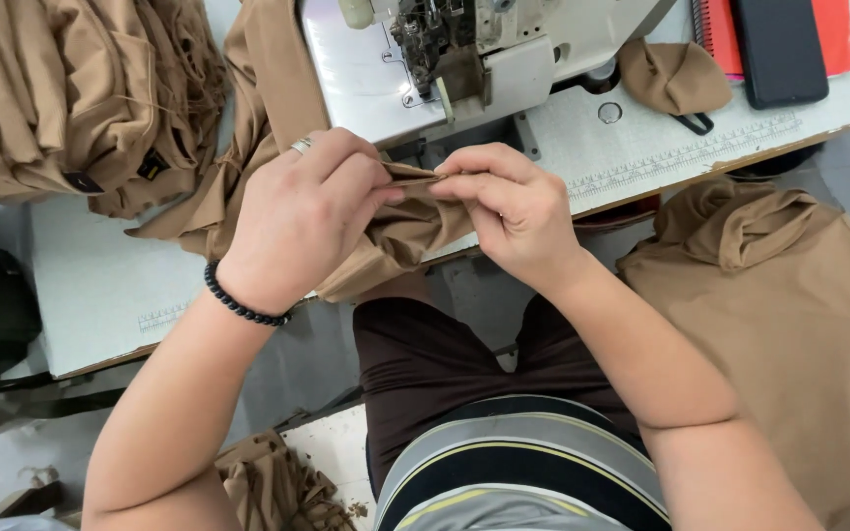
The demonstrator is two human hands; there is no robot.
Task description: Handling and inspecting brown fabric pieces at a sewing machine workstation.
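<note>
Head view: left hand (297,221) and right hand (514,211) pinch closed on a folded tan knit fabric edge (413,180). They keep it flat near the white sewing machine (445,69).

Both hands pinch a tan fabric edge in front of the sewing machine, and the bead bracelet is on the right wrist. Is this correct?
Not quite. In the head view, the bracelet is on the left wrist. Both the left hand and right hand do pinch the tan fabric before the sewing machine.
</note>
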